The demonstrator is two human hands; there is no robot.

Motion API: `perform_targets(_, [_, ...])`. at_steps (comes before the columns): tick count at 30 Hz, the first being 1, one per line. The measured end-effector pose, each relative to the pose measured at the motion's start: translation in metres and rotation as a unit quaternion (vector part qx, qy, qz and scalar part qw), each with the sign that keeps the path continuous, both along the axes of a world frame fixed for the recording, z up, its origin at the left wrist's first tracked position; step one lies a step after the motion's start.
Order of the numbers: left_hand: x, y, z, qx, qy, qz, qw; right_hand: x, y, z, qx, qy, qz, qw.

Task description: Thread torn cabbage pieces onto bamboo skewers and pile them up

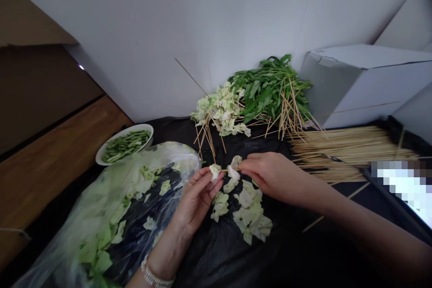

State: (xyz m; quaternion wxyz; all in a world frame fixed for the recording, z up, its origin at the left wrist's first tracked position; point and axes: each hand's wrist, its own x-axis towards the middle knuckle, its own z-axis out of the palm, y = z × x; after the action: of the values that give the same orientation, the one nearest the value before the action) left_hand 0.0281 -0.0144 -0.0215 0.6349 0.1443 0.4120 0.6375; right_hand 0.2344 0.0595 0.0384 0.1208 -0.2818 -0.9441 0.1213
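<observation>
Between my two hands a thin wooden skewer [223,170] lies almost level. My right hand [272,173] is closed around its right part, beside pale cabbage pieces [233,170] threaded on the stick. At the skewer's left end, my left hand [197,193] pinches a small cabbage piece [214,171] between thumb and fingers. Whether the tip has gone through that piece I cannot tell. Below the hands, loose cabbage leaves [251,213] lie on black plastic sheeting [216,256]. To the left, a clear plastic bag [101,202] is spread open with more cabbage pieces in it.
Skewered cabbage [219,108] and skewered leafy greens [266,90] are piled against the white wall. Many bare skewers [347,146] lie at right, near a white box [364,81] and a bright blurred screen [401,189]. A white bowl [99,158] holds cut green vegetables.
</observation>
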Motion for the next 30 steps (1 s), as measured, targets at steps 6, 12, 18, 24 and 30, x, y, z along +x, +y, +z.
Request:
perform_targets(6, [-0.001, 0.000, 0.001, -0.022, -0.032, -0.006, 0.999, -0.004, -0.002, 0.000, -0.015, -0.007, 0.000, 1.000])
perform_targets(12, [-0.002, 0.001, -0.001, -0.006, -0.028, -0.011, 1.000, -0.009, -0.006, 0.000, -0.041, -0.002, -0.006, 0.999])
perform_targets(18, [0.003, -0.002, -0.003, 0.007, 0.001, -0.020, 1.000, -0.014, -0.007, -0.013, -0.051, 0.024, 0.011, 0.998])
perform_targets(24, [0.002, 0.000, -0.002, 0.030, 0.096, -0.025, 0.995, -0.012, -0.003, -0.014, -0.024, 0.039, -0.001, 0.999])
perform_targets(30, [-0.006, 0.001, -0.006, 0.076, 0.452, -0.083, 0.885, 0.001, 0.006, -0.006, 0.015, 0.099, -0.048, 0.994])
